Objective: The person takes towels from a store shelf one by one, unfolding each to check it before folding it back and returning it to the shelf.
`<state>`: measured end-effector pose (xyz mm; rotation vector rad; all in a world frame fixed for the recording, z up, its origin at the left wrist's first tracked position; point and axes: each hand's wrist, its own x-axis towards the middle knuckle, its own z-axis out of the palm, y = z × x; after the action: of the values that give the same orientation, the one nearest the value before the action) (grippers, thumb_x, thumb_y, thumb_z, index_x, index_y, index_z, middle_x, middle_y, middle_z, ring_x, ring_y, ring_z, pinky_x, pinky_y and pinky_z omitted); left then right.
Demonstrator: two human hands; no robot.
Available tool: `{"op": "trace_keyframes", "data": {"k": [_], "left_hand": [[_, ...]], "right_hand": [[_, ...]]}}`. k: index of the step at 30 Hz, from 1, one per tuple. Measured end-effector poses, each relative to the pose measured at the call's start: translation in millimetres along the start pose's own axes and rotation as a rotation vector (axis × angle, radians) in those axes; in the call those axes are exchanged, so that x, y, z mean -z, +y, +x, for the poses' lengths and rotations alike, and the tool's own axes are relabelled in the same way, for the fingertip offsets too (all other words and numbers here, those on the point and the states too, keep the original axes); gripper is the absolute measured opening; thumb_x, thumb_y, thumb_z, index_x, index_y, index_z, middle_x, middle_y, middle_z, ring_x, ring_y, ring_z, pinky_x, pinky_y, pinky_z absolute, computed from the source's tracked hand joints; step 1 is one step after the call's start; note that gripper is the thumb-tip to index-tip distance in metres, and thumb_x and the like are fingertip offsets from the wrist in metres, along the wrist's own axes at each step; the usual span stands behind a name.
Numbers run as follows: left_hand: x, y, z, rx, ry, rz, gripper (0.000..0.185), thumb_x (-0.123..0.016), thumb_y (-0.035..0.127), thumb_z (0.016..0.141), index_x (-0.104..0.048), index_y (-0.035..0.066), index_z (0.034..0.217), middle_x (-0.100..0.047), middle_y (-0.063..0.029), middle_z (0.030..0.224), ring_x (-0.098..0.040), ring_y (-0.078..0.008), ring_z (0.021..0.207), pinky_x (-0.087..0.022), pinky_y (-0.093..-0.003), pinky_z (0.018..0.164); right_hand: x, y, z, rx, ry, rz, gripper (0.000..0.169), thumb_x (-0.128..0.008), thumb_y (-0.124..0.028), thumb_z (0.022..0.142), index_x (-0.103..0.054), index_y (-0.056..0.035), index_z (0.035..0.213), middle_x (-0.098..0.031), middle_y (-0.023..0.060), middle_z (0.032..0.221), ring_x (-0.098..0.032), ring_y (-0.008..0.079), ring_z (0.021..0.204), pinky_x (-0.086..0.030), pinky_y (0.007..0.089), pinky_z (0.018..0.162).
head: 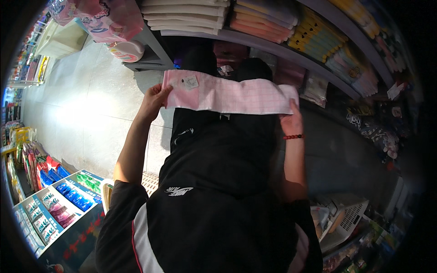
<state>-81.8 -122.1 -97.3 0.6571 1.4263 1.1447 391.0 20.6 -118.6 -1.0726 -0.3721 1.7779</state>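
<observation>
A pink checked towel [235,97] stretches lengthwise between my two hands, above my knees. My left hand [155,99] pinches its left end, thumb on top. Near that end a small white label [190,82] is attached to the cloth. At the opposite end my right hand [293,119] grips the lower corner, with a red bead bracelet [293,137] on the wrist. The towel hangs slightly slack, with shallow folds along it. Beneath it are my black trousers [222,136].
Ahead, a shelf [259,39] holds folded white towels [184,15] and yellow-and-grey towels [315,37]. A detergent jug [128,51] sits on the lower ledge at the left. Left of me stands a display case [58,211] of small packets. A plastic basket [344,218] is at the right.
</observation>
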Motion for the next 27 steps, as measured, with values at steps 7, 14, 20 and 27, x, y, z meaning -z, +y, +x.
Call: {"op": "trace_keyframes", "data": {"k": [7, 14, 20, 27], "left_hand": [[-15.6, 35.9, -9.2, -0.184, 0.112, 0.079, 0.033, -0.056, 0.033, 0.099, -0.065, 0.002, 0.093, -0.059, 0.0035, 0.069, -0.05, -0.0031, 0.056, -0.037, -0.0201, 0.049], [-12.0, -18.7, 6.6, 0.114, 0.167, 0.086, 0.042, -0.061, 0.043, 0.094, -0.064, 0.001, 0.095, -0.058, -0.0007, 0.068, -0.05, -0.0069, 0.052, -0.039, -0.0219, 0.044], [-33.1, 7.2, 16.6, 0.064, 0.286, 0.29, 0.066, -0.062, 0.054, 0.09, -0.057, -0.005, 0.119, -0.064, -0.0079, 0.088, -0.061, -0.0133, 0.069, -0.048, -0.0237, 0.053], [-26.2, -14.8, 56.5, -0.235, 0.528, 0.575, 0.048, -0.055, 0.042, 0.094, -0.066, -0.005, 0.095, -0.068, -0.0224, 0.084, -0.067, -0.0294, 0.08, -0.05, -0.039, 0.071]], "right_hand": [[28.2, -12.1, -1.8, 0.13, -0.055, -0.054, 0.041, -0.065, -0.019, 0.092, -0.053, -0.0044, 0.129, -0.06, 0.0087, 0.124, -0.057, 0.0248, 0.115, -0.046, 0.0427, 0.098], [54.7, 15.1, 1.6, -0.183, 0.078, -0.112, 0.044, -0.063, -0.036, 0.092, -0.055, -0.008, 0.126, -0.06, 0.008, 0.122, -0.057, 0.0234, 0.111, -0.047, 0.0396, 0.092], [21.4, -12.8, 40.1, -0.519, 0.016, -0.186, 0.084, -0.06, -0.07, 0.08, -0.054, -0.0011, 0.128, -0.058, 0.0119, 0.128, -0.054, 0.0264, 0.116, -0.043, 0.0425, 0.097], [8.6, -21.7, 69.7, -0.175, 0.019, -0.28, 0.048, -0.075, -0.025, 0.085, -0.059, -0.0015, 0.124, -0.063, 0.0102, 0.122, -0.061, 0.0217, 0.108, -0.048, 0.0348, 0.093]]}}
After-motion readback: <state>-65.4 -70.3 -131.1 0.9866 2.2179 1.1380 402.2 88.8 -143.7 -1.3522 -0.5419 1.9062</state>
